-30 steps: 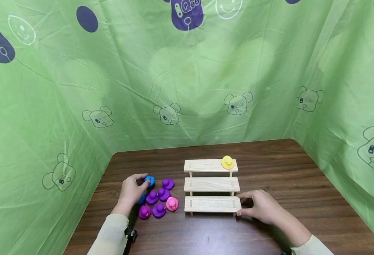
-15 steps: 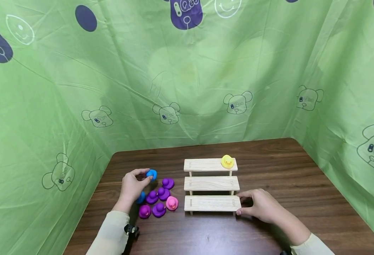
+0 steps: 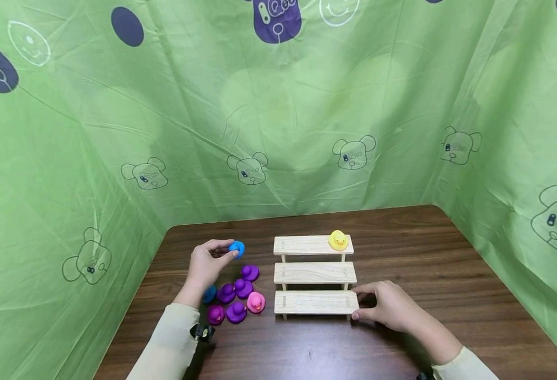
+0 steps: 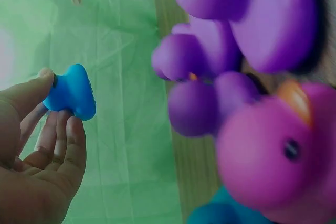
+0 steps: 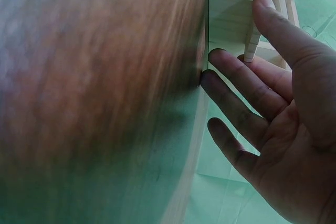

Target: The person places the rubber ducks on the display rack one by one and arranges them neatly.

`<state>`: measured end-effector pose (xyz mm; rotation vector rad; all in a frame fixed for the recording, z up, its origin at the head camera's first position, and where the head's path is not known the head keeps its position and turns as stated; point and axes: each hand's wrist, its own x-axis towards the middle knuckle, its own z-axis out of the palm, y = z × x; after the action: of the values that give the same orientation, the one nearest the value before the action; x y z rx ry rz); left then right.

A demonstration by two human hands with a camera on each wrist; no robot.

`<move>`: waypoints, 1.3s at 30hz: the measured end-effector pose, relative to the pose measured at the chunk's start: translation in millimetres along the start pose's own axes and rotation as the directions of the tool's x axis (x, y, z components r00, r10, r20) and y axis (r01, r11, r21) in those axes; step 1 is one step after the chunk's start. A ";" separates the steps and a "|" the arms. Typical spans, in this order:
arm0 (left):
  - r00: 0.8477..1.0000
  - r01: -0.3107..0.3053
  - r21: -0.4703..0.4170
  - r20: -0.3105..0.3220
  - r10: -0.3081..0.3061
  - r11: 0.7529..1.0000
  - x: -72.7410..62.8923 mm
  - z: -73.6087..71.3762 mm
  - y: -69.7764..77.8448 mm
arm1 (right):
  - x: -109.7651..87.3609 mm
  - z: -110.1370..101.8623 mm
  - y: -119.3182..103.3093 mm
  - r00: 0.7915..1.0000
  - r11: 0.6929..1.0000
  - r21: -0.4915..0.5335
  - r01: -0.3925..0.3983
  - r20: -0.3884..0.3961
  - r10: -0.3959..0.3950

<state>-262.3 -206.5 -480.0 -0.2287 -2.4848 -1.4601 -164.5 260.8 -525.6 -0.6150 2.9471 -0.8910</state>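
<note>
My left hand (image 3: pixel 205 264) pinches a blue rubber duck (image 3: pixel 237 249) between thumb and fingertips, raised beyond the other ducks. In the left wrist view this blue duck (image 4: pixel 73 93) is held by its head side, its flat base facing away from the palm. A three-step wooden display stand (image 3: pixel 316 303) stands mid-table. At the right end of its lowest step, my right hand (image 3: pixel 386 306) grips the plank, thumb in front and forefinger behind. The right wrist view has the thumb (image 5: pixel 265 11) against the plank's edge. On the top step, at the right, sits a yellow duck (image 3: pixel 338 240).
Left of the stand lie several purple ducks (image 3: pixel 236 312), a pink duck (image 3: pixel 256 302), a magenta duck (image 3: pixel 215 315) and a second blue duck (image 3: pixel 209 294) partly behind the left wrist. Green printed cloth (image 3: pixel 278 132) surrounds the dark wooden table (image 3: pixel 402 237).
My left hand has lifted the blue duck and carried it away from me and to the right, off the group. The right hand stays in place on the stand.
</note>
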 end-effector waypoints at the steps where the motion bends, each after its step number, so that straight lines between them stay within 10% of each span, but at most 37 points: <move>1: 1.000 -0.004 -0.005 0.007 0.004 1.000 1.2 1.3 2.4 | -0.1 0.1 0.1 1.000 1.000 0.004 0.000 0.001 0.000; 39: 0.982 -0.068 -0.126 0.167 0.089 0.990 32.0 82.2 83.5 | -1.6 -0.7 0.1 1.000 0.999 0.036 0.018 -0.006 -0.018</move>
<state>-282.3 -93.8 -439.4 -0.4900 -2.4889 -1.6203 -163.2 261.9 -525.3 -0.6394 2.9283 -0.9466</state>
